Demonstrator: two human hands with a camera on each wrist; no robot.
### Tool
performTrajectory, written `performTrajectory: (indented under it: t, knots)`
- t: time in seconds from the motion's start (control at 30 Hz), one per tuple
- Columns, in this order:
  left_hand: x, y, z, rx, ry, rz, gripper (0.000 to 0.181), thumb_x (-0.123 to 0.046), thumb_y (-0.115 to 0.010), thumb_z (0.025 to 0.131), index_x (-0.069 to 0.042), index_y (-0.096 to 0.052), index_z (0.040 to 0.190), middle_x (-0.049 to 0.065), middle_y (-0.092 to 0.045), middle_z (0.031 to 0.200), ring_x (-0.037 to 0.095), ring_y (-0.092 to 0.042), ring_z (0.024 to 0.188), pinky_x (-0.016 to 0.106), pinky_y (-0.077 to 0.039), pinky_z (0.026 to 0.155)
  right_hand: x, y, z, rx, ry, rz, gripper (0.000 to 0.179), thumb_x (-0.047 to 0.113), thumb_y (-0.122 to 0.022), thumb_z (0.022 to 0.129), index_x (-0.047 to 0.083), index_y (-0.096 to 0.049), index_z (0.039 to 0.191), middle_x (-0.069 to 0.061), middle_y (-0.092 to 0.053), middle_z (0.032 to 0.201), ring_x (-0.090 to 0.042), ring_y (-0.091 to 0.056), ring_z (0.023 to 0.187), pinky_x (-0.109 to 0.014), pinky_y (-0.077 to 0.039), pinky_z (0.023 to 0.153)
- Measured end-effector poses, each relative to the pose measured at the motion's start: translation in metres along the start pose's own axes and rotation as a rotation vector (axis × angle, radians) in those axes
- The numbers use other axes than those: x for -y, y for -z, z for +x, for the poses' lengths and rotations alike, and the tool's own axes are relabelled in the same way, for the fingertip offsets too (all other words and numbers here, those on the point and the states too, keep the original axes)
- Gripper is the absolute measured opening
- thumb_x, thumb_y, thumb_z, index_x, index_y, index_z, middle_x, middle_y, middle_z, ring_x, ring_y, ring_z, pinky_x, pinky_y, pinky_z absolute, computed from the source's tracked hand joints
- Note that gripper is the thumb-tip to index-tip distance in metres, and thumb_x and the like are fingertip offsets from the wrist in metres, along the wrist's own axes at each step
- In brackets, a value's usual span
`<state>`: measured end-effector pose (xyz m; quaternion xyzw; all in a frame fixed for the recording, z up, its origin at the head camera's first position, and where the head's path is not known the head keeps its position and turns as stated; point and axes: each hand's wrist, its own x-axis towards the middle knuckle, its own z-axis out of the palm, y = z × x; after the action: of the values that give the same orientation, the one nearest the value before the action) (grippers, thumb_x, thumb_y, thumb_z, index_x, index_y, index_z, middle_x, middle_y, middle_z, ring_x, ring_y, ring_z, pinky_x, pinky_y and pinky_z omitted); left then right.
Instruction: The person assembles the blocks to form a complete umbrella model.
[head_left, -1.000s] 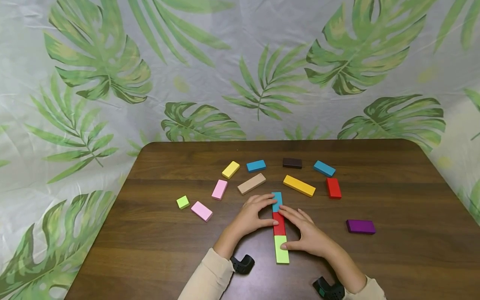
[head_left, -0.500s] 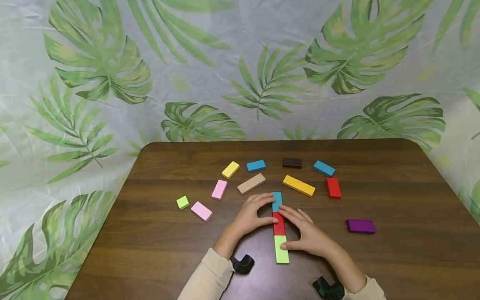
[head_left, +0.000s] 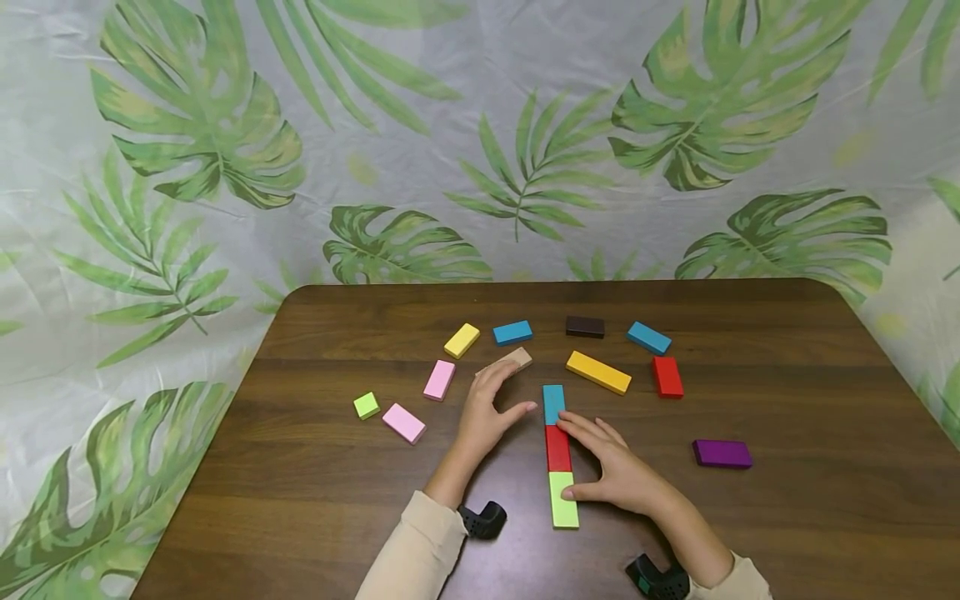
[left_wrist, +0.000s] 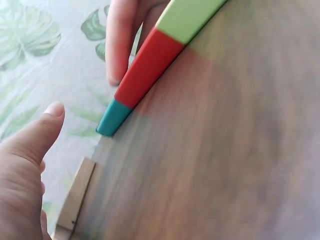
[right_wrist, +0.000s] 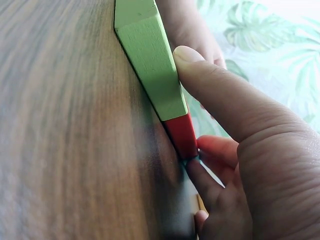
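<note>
Three blocks lie end to end in a row in the head view: a light blue block [head_left: 553,402], a red block [head_left: 557,451] and a light green block [head_left: 562,510]. My right hand [head_left: 621,472] touches the row from the right, its thumb on the green block and its fingertips near the blue-red joint. To the left, my left hand [head_left: 478,419] reaches over a tan wooden block [head_left: 519,358], its fingers partly hiding it. The left thumb is held apart from that block, as the thumb [left_wrist: 37,132] in the left wrist view also shows.
Several other blocks lie around on the brown table [head_left: 300,500], among them a pink block [head_left: 403,423], a small lime block [head_left: 366,406], an orange-yellow block [head_left: 598,372], a dark block [head_left: 584,327] and a purple block [head_left: 722,453]. Leaf-printed cloth hangs behind.
My left hand has left the blue and red blocks and moved left and away to the tan block. My right hand has stayed on the row.
</note>
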<state>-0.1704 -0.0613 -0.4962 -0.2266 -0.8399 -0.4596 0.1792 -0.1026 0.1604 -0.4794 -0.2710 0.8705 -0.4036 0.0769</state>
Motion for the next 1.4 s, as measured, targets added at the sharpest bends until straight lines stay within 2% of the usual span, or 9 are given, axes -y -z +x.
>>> performTrajectory:
  t: [0.2, 0.4, 0.6, 0.77, 1.1, 1.23, 1.4]
  knots:
    - [0.007, 0.002, 0.002, -0.064, 0.104, -0.005, 0.061, -0.025, -0.077, 0.071, -0.005, -0.053, 0.123, 0.007, -0.050, 0.125, 0.021, -0.040, 0.118, 0.038, -0.030, 0.098, 0.000, 0.000, 0.000, 0.003, -0.001, 0.000, 0.085, 0.044, -0.076, 0.066, 0.009, -0.040, 0.135, -0.003, -0.031, 0.142, -0.024, -0.024, 0.129, -0.049, -0.005, 0.103]
    - [0.009, 0.003, 0.005, -0.097, 0.158, 0.022, 0.060, -0.024, -0.077, 0.071, -0.003, -0.053, 0.122, 0.009, -0.049, 0.124, 0.025, -0.040, 0.116, 0.041, -0.031, 0.096, 0.000, 0.001, 0.000, 0.006, -0.004, 0.008, 0.085, 0.044, -0.076, 0.066, 0.010, -0.040, 0.135, -0.002, -0.030, 0.142, -0.025, -0.023, 0.130, -0.050, -0.005, 0.103]
    - [0.012, 0.005, 0.007, -0.081, 0.224, 0.056, 0.058, -0.021, -0.076, 0.072, -0.003, -0.053, 0.122, 0.010, -0.049, 0.123, 0.028, -0.041, 0.114, 0.041, -0.033, 0.093, -0.001, 0.000, -0.001, 0.001, 0.007, 0.009, 0.085, 0.044, -0.076, 0.066, 0.010, -0.040, 0.135, -0.002, -0.031, 0.142, -0.024, -0.024, 0.130, -0.048, -0.005, 0.104]
    - [0.015, 0.008, 0.011, -0.050, 0.280, 0.122, 0.054, -0.019, -0.075, 0.073, -0.003, -0.054, 0.120, 0.010, -0.052, 0.119, 0.028, -0.044, 0.109, 0.038, -0.035, 0.090, -0.002, 0.000, -0.001, 0.002, 0.007, 0.009, 0.085, 0.044, -0.076, 0.066, 0.011, -0.040, 0.135, -0.001, -0.030, 0.142, -0.023, -0.024, 0.130, -0.047, -0.005, 0.104]
    - [0.018, 0.010, 0.013, -0.027, 0.289, 0.212, 0.041, -0.013, -0.073, 0.075, -0.001, -0.061, 0.112, 0.013, -0.056, 0.105, 0.029, -0.047, 0.099, 0.037, -0.038, 0.084, -0.001, 0.000, -0.001, 0.005, -0.001, 0.010, 0.085, 0.044, -0.076, 0.066, 0.012, -0.040, 0.136, 0.000, -0.030, 0.143, -0.024, -0.023, 0.130, -0.048, -0.005, 0.104]
    - [0.017, 0.011, 0.013, -0.021, 0.264, 0.219, 0.034, -0.013, -0.072, 0.076, -0.002, -0.063, 0.108, 0.013, -0.056, 0.102, 0.027, -0.049, 0.096, 0.036, -0.038, 0.082, 0.000, 0.000, -0.001, 0.009, -0.004, 0.011, 0.085, 0.042, -0.077, 0.066, 0.011, -0.040, 0.136, -0.001, -0.030, 0.143, -0.025, -0.023, 0.130, -0.048, -0.005, 0.104]
    - [0.017, 0.013, 0.013, -0.040, 0.221, 0.186, 0.033, -0.012, -0.070, 0.079, -0.004, -0.063, 0.109, 0.011, -0.055, 0.103, 0.026, -0.048, 0.097, 0.034, -0.039, 0.082, 0.001, 0.001, -0.001, 0.012, -0.010, 0.015, 0.084, 0.041, -0.077, 0.066, 0.011, -0.040, 0.136, -0.001, -0.030, 0.143, -0.026, -0.022, 0.130, -0.048, -0.004, 0.104]
